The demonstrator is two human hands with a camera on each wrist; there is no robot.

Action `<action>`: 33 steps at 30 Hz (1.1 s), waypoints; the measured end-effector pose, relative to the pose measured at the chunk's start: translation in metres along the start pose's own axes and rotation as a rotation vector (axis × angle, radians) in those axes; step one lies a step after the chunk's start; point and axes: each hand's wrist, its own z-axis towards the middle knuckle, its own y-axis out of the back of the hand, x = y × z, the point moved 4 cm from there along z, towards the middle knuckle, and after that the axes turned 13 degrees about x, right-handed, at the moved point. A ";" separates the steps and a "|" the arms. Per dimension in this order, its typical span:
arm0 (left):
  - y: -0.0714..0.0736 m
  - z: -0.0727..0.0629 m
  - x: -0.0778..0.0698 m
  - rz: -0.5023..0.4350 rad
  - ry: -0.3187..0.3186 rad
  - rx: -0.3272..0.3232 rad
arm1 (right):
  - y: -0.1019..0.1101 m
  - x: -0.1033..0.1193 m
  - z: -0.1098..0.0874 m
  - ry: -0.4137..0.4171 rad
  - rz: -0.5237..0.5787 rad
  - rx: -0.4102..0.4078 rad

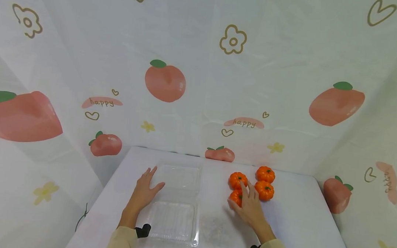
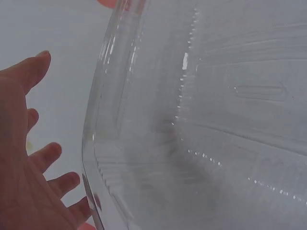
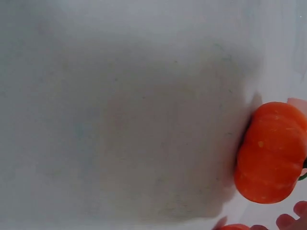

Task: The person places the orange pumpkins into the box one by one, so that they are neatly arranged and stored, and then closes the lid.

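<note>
A clear plastic clamshell box (image 1: 172, 221) lies opened flat on the left half of the table, its lid (image 1: 179, 177) toward the wall. My left hand (image 1: 145, 190) is beside the lid's left edge, fingers spread, holding nothing. In the left wrist view, the box's clear rim (image 2: 91, 139) runs close past the fingertips. On the right, my right hand (image 1: 250, 207) reaches over the nearest small orange pumpkin (image 1: 236, 196), fingers extended and partly covering it. Three more pumpkins sit around it: one behind (image 1: 237, 180) and two to the right (image 1: 264, 190). The right wrist view shows one pumpkin (image 3: 271, 153) near the fingertips.
The white table (image 1: 297, 221) has a back edge against a hanging cloth (image 1: 191, 131) printed with peaches and flowers. More cloth hangs along both sides. A dark cord (image 1: 82, 217) hangs by the table's left edge.
</note>
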 end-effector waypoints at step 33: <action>0.006 -0.020 0.043 -0.529 0.080 0.175 | -0.015 -0.026 -0.002 -0.216 0.318 0.154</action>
